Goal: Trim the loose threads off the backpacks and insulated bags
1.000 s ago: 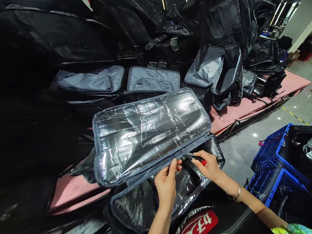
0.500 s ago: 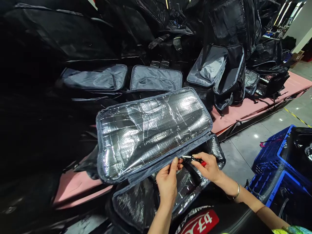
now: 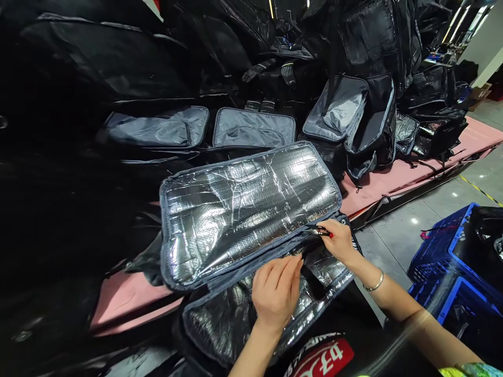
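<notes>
A cooler bag lies open in front of me, its silver foil-lined lid (image 3: 251,204) raised and edged with grey binding. The foil-lined body (image 3: 220,327) of the bag is below, nearer to me. My right hand (image 3: 338,242) is closed on small thread snips (image 3: 320,231) with a red and black handle, their tip at the grey seam between lid and body. Just left of and below it, my left hand (image 3: 275,290) has its fingers pinched together over the bag's opening. Whatever is between those fingertips is too small to make out.
More open bags with grey linings (image 3: 255,128) stand behind on a pink-topped table (image 3: 369,188), beside another open bag (image 3: 334,107). Blue crates (image 3: 436,251) stand on the floor at right. Black bags are piled at the back.
My right hand has moved up and a little right with the snips, along the seam. My left hand has turned palm-down and shifted slightly right, off the seam edge.
</notes>
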`<action>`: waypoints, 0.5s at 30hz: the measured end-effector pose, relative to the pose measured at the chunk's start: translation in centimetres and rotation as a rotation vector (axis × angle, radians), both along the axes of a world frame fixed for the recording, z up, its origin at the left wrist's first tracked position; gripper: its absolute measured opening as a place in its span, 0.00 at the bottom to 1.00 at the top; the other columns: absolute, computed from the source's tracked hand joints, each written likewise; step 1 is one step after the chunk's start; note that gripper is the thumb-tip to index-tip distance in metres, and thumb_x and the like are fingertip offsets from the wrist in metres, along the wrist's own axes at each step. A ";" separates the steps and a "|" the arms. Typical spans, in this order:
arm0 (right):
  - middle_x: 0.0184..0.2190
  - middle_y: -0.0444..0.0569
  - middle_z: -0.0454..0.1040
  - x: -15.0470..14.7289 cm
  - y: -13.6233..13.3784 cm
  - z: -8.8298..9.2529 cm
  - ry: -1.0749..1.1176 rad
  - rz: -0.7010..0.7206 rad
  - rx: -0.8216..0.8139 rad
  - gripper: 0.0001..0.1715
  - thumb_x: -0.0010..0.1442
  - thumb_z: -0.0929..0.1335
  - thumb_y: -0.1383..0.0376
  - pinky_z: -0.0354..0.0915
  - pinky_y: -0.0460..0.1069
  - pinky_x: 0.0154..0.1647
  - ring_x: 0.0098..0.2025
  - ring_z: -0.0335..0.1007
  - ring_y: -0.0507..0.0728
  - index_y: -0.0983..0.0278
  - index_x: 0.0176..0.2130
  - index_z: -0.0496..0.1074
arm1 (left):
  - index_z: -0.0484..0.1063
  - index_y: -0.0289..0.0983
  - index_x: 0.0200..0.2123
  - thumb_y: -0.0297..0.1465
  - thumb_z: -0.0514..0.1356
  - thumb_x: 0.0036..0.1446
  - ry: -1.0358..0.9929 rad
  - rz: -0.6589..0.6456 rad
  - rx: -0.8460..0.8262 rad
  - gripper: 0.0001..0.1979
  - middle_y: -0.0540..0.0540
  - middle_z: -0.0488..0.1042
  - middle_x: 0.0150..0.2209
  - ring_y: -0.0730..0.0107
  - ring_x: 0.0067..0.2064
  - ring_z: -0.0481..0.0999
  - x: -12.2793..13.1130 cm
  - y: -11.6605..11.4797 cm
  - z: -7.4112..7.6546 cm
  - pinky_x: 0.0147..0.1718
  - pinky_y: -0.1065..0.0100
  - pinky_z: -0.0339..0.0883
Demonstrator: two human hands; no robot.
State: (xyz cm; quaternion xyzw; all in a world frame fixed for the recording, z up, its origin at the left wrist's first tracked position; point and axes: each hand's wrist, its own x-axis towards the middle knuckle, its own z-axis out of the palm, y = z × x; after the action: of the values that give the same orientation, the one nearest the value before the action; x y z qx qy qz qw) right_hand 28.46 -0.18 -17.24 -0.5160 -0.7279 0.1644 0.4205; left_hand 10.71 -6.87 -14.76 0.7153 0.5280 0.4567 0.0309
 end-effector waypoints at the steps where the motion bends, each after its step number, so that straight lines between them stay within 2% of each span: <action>1: 0.31 0.46 0.75 0.0 0.2 0.4 -0.024 0.002 -0.024 0.12 0.55 0.63 0.72 0.62 0.46 0.35 0.35 0.71 0.54 0.61 0.36 0.74 | 0.77 0.42 0.36 0.28 0.62 0.51 0.153 0.037 0.093 0.08 0.47 0.79 0.32 0.64 0.35 0.74 -0.2 0.4 0.4 0.38 0.63 0.63; 3: 0.33 0.46 0.76 0.0 0.6 1.3 -0.075 0.017 -0.090 0.07 0.57 0.66 0.68 0.62 0.46 0.36 0.36 0.71 0.54 0.61 0.36 0.74 | 0.75 0.42 0.39 0.28 0.61 0.52 0.387 0.103 0.173 0.09 0.48 0.79 0.33 0.63 0.35 0.73 -0.5 1.5 0.9 0.36 0.63 0.61; 6: 0.32 0.46 0.77 -0.1 1.0 2.8 -0.202 0.016 -0.200 0.07 0.58 0.67 0.61 0.59 0.46 0.34 0.35 0.71 0.55 0.61 0.34 0.74 | 0.75 0.39 0.37 0.28 0.56 0.56 0.497 0.091 0.103 0.08 0.47 0.77 0.31 0.64 0.35 0.73 -0.9 3.3 1.5 0.35 0.65 0.62; 8: 0.30 0.47 0.77 -0.3 1.3 3.6 -0.316 0.002 -0.259 0.09 0.58 0.67 0.59 0.58 0.46 0.31 0.33 0.71 0.55 0.62 0.32 0.74 | 0.75 0.38 0.35 0.29 0.53 0.58 0.481 0.058 -0.063 0.10 0.46 0.77 0.31 0.64 0.36 0.73 -1.1 4.3 1.9 0.36 0.65 0.63; 11: 0.30 0.48 0.77 -0.5 1.8 4.4 -0.420 -0.001 -0.327 0.12 0.59 0.66 0.58 0.57 0.47 0.30 0.34 0.72 0.57 0.61 0.31 0.74 | 0.75 0.39 0.33 0.30 0.51 0.58 0.453 0.000 -0.418 0.12 0.46 0.78 0.37 0.62 0.39 0.74 -1.3 5.5 2.9 0.35 0.65 0.63; 13: 0.32 0.47 0.77 -0.5 1.9 4.6 -0.409 0.024 -0.351 0.10 0.60 0.66 0.58 0.58 0.47 0.33 0.36 0.72 0.57 0.60 0.33 0.74 | 0.75 0.41 0.33 0.31 0.51 0.58 0.437 -0.028 -0.602 0.13 0.48 0.78 0.39 0.61 0.40 0.75 -1.4 6.2 3.8 0.33 0.66 0.62; 15: 0.35 0.46 0.77 -0.3 1.8 4.8 -0.344 0.077 -0.342 0.09 0.60 0.66 0.59 0.60 0.47 0.36 0.38 0.72 0.56 0.60 0.36 0.73 | 0.75 0.42 0.33 0.31 0.50 0.57 0.411 -0.037 -0.706 0.13 0.49 0.78 0.40 0.61 0.41 0.75 -1.7 6.7 4.5 0.33 0.66 0.61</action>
State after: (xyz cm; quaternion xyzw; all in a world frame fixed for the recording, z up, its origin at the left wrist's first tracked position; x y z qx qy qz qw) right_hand 28.13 1.65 -12.48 -0.5718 -0.7696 0.2109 0.1905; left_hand 9.06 -0.20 -10.26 0.7466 0.6345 0.0941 0.1766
